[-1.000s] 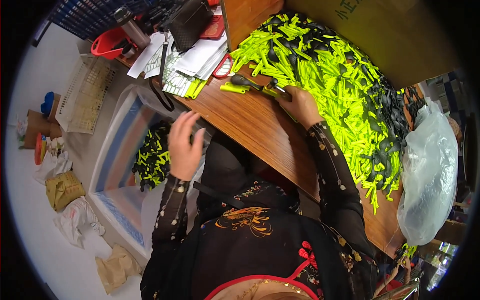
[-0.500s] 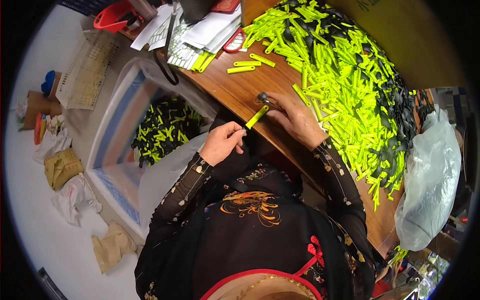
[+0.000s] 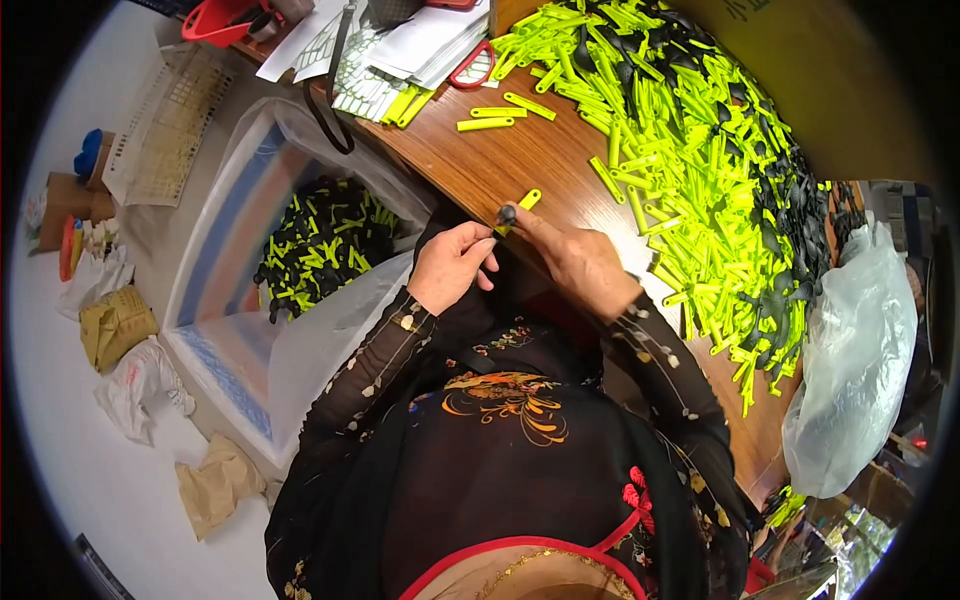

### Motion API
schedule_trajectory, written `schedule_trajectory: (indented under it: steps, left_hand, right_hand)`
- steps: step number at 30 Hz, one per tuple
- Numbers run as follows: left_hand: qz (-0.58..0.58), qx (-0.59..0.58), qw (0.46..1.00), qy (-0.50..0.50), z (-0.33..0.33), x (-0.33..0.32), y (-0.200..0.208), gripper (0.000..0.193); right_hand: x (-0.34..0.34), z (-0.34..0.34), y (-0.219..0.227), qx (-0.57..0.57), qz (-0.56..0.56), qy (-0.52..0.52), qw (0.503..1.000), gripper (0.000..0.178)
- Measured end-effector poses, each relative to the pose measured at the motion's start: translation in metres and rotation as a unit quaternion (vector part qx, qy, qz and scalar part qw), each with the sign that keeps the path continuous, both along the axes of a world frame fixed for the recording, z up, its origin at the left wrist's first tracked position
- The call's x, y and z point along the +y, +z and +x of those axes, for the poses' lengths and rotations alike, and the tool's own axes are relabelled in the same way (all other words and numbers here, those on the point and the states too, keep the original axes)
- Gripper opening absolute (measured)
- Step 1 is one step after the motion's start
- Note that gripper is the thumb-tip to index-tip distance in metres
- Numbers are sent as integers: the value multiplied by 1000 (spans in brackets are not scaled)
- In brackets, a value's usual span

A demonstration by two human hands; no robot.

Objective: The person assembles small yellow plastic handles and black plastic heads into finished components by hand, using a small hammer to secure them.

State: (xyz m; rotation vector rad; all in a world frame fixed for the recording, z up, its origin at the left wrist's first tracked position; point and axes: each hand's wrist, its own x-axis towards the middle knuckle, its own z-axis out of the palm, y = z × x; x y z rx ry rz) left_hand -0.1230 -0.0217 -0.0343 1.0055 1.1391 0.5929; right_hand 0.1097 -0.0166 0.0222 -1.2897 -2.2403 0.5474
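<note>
Over the table's front edge, my left hand [image 3: 450, 268] is closed in a pinch at the lower end of a neon-yellow plastic strip [image 3: 531, 199] with a hole in its far end. My right hand [image 3: 585, 262] is closed on a small black rounded piece [image 3: 506, 215], its fingertips close to my left ones. The black piece lies across the strip near its lower end. Whether the two are joined is hidden by my fingers. A large pile of similar yellow strips [image 3: 690, 200], mixed with black pieces [image 3: 770, 300], spreads to the right.
Several loose strips [image 3: 486, 124] lie on the wooden table [image 3: 450, 155] beside papers [image 3: 410, 50] and red-handled scissors [image 3: 470, 68]. At left below stands a plastic-lined striped bag [image 3: 215, 270] holding black-and-yellow pieces [image 3: 325, 235]. A clear plastic bag [image 3: 850, 370] hangs at the right edge.
My right hand has come left and down, bringing the black piece from beside the strip's far end onto its lower part. My left hand keeps its pinch.
</note>
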Motion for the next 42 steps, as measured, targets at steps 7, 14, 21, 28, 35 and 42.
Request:
schedule_trajectory:
  steps: [7,14,21,28,35,42]
  left_hand:
    - [12,-3,1000,12,3,4,-2,20]
    - [116,-42,989,82,-14,1,-11,19]
    - [262,259,832,415,-126,8,-38,66]
    - [331,71,940,-33,44,83,74,33]
    - [596,119,689,-396,257,67,65,49]
    - [632,124,571,-509,340,6,48,66]
  right_hand:
    - [7,2,2,177,27,-36,983,49]
    - [6,46,6,106,-29,-118,987,39]
    - [-56,201,25,11,-48,-391,919,44]
    - [-161,334,11,-72,109,-543,830,44]
    - [-242,420,-25,-71,85,-661,742,43]
    - [-246,428,-21,-97,116,-646,748,42]
